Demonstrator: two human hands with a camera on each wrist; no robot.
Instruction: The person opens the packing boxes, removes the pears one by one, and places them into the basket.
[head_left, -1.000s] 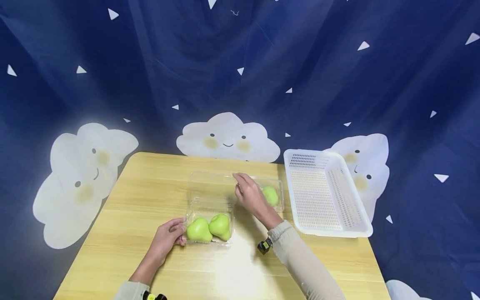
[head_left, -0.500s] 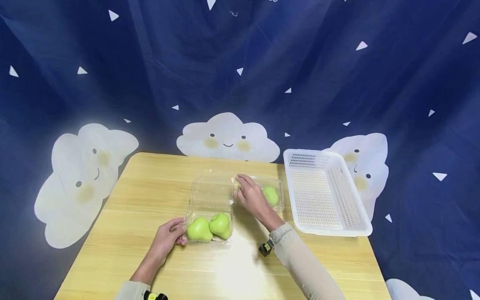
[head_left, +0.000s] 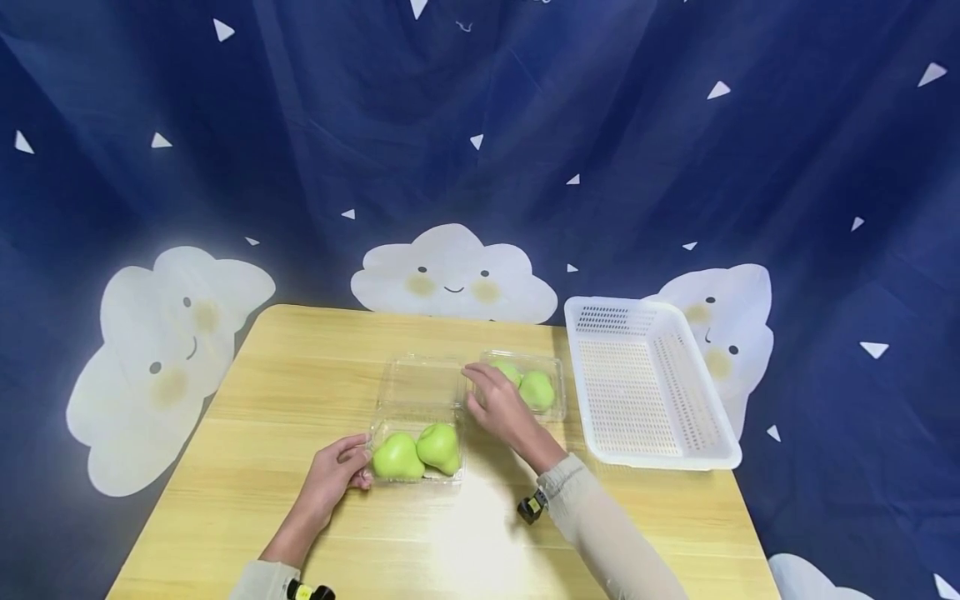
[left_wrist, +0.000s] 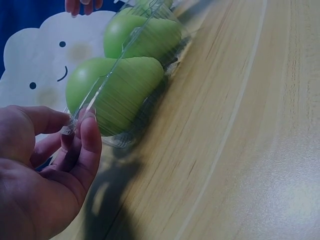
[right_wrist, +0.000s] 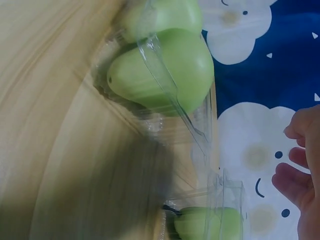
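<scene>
A clear plastic clamshell box [head_left: 417,481] stands mid-table in the head view, its lid [head_left: 420,382] tipped up and back. Two green pears, a left one [head_left: 398,457] and a right one [head_left: 438,447], lie side by side in it. My left hand [head_left: 339,472] pinches the box's left rim between thumb and fingers, as the left wrist view shows up close. My right hand [head_left: 501,407] hovers beside the lid's right edge, fingers loosely bent. In the right wrist view those fingers [right_wrist: 290,187] hold nothing and stand apart from the plastic.
Behind my right hand sits a second clear box [head_left: 558,367] with two more green pears [head_left: 537,390]. A white perforated basket [head_left: 723,417] stands at the table's right side. A dark blue curtain [head_left: 450,125] with clouds hangs behind the wooden table [head_left: 285,375].
The lid has shifted and now leans lower toward the back. My right hand has come slightly nearer and left, uncovering a second pear in the rear box. My left hand stays on the rim.
</scene>
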